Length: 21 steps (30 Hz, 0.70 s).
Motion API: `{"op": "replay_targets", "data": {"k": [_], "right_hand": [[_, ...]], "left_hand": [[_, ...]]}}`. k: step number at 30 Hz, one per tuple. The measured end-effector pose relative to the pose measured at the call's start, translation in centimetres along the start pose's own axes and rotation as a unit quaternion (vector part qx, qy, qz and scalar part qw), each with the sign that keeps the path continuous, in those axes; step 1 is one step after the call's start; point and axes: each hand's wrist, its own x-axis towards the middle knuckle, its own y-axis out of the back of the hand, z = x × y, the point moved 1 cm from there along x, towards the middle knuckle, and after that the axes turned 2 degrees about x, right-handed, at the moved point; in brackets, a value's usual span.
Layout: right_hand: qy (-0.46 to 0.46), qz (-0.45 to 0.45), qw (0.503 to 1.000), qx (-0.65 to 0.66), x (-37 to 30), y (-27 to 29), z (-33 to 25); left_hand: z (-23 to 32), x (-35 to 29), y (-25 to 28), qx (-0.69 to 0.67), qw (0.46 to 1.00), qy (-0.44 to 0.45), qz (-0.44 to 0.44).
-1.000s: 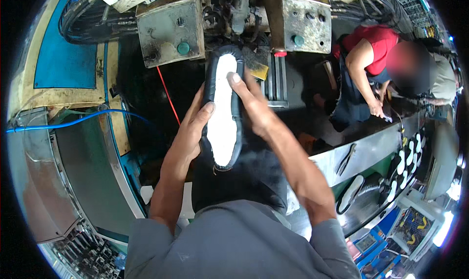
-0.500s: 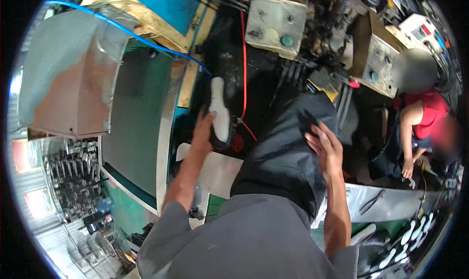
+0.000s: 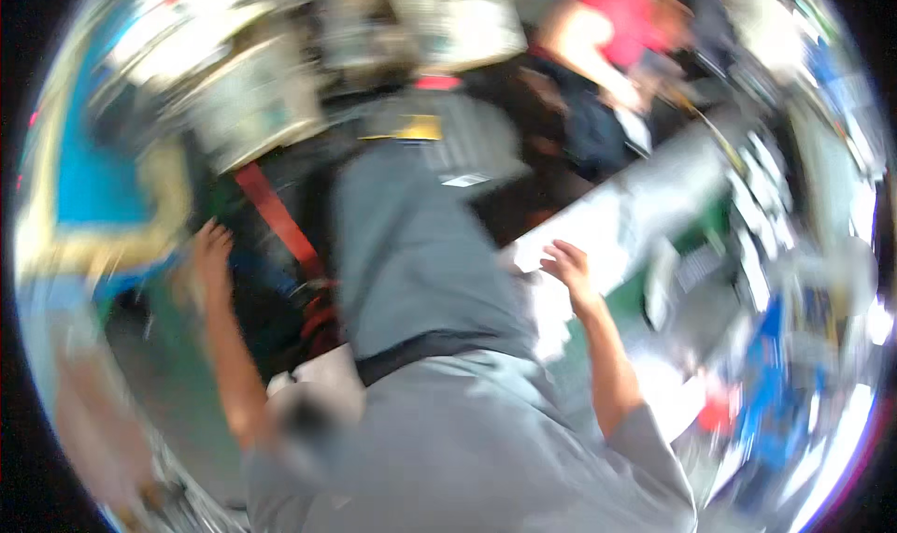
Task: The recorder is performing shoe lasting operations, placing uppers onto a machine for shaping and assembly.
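My left hand (image 3: 213,248) is stretched out at the left, beside a red hose or strap (image 3: 277,220) that slants down over the dark floor. Its fingers look apart and no object shows in them, though motion smears the picture. On the other side, my right hand (image 3: 568,267) hovers over the near edge of a long pale bench (image 3: 621,220). Those fingers are spread and slightly bent, with nothing between them. My legs in dark trousers (image 3: 420,239) lie between the two hands.
Beyond the bench a person in a red top (image 3: 617,19) bends over a pale object. White sole-shaped pieces (image 3: 747,225) stand at the right. Pale boxy machine housings (image 3: 252,103) line the far side. A blue panel with a yellowish frame (image 3: 103,173) is at far left.
The view has swung to the right. My left hand, earlier on a white-soled shoe, now shows apart with nothing visible in it. My right hand has moved from beside my leg to over the bench.
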Motion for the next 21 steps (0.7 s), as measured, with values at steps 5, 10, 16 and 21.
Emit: {"op": "replay_targets", "data": {"k": [5,10,16,21], "right_hand": [[-0.069,0.251,0.920,-0.293,-5.0,17.7,7.2],[-0.195,0.456,0.794,-0.352,-14.8,34.6,11.9],[-0.149,0.400,0.811,-0.400,-9.1,42.9,11.2],[-0.129,0.362,0.850,-0.360,-1.0,41.8,8.6]], "left_hand": [[8.0,-7.2,-28.6,-0.099,0.982,0.097,-0.131],[6.0,-11.0,-40.8,-0.015,0.950,0.051,-0.308],[8.6,-9.8,-36.2,0.113,0.953,0.070,-0.273],[9.3,-9.2,-34.4,0.148,0.953,0.084,-0.250]]}}
